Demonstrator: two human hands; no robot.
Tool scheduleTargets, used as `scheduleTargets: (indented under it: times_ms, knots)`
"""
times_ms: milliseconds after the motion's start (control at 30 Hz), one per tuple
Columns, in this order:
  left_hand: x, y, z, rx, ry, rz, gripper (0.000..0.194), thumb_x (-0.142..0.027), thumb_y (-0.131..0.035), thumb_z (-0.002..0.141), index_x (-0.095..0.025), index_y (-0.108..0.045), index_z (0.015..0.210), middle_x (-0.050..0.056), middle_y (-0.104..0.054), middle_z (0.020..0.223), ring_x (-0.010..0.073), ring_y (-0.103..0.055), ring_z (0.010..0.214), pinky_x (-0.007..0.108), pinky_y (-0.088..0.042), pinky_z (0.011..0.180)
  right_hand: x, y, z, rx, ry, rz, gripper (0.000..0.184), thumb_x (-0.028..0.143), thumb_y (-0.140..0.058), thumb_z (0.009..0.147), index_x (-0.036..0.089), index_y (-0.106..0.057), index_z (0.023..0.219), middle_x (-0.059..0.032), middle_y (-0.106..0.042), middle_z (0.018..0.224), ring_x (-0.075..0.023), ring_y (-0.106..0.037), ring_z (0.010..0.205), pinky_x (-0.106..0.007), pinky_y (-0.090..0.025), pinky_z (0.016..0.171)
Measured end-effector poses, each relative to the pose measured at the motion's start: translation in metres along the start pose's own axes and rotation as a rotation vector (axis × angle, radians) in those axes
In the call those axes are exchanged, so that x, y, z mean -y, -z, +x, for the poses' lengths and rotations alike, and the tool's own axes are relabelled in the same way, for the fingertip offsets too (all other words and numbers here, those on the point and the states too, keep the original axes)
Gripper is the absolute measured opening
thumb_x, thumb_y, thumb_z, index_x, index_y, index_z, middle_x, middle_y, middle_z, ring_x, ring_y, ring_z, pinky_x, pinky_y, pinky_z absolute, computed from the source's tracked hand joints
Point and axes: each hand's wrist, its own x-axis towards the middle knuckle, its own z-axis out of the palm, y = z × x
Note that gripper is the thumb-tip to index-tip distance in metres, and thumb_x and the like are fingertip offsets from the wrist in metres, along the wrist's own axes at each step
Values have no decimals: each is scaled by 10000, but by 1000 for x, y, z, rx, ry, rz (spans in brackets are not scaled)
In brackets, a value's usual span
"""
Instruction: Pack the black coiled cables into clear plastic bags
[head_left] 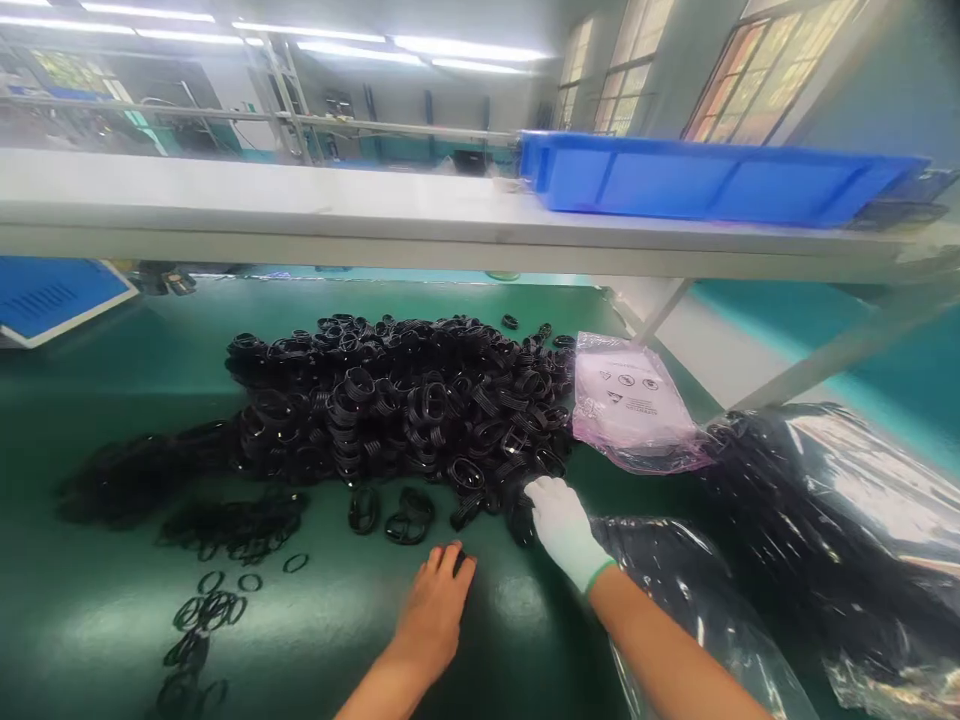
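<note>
A large heap of black ring-shaped coils [420, 400], like wound cables, lies on the green table. My right hand [566, 530], in a white glove, reaches to the heap's lower right edge. Its fingers close on a dark, blurred black coil [519, 508]. Nearer to me, my bare left hand [436, 605] is low over the table, fingers curled together. A small dark bit shows between its thumb and fingers, too hidden to name. Just beyond it lie two loose coils, one on the left [364, 510] and one on the right [410, 517].
Thin black rings [211, 608] lie scattered at left, beside blurred dark piles [232, 522]. Clear plastic bags with black contents [697, 580] cover the right side. A pinkish printed bag [630, 400] lies beyond them. A shelf [300, 205] crosses above, bearing a blue bin [712, 180].
</note>
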Motion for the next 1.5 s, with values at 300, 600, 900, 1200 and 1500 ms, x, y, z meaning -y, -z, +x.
scheduleTargets:
  times_ms: [300,600,900,1200,1500]
  knots:
    - [-13,12,-30,-73,38,-652,489,-178,-495,677,-270,-456,1156,15,-530,1112,145,-540,874,276,-437,782,37,-43,-92,-393,406,211,237,73,-431,817,202,-582,946,-55,-583,1045,-185,-470,1071,-350,-453,899]
    - [-29,-39,-49,-138,153,-873,317,-102,-487,660,-223,-441,950,-19,-569,785,104,-521,666,224,-410,629,53,-43,-122,-291,548,264,234,57,-390,819,191,-581,832,-27,-586,848,-146,-534,920,-465,-325,1028]
    - [11,-63,-80,-46,303,-898,168,-160,-464,712,-213,-437,868,-34,-586,696,105,-563,604,213,-417,568,108,-68,-143,-102,407,266,212,75,-439,765,210,-603,767,-14,-610,824,-157,-534,894,-381,-309,1023]
    - [22,9,-46,-139,216,-228,223,-330,-418,801,-257,-498,997,7,-583,979,147,-546,863,254,-376,680,90,-50,-143,61,-270,248,326,384,-360,837,195,-530,1040,-95,-565,985,-222,-570,842,-360,-447,729]
    - [-12,12,32,-60,-164,128,335,-308,-540,751,-232,-511,1076,69,-538,1026,235,-454,1035,347,-312,871,108,-48,-134,212,-281,376,447,195,-560,571,196,-508,1015,-82,-502,1020,-232,-526,921,-343,-435,764]
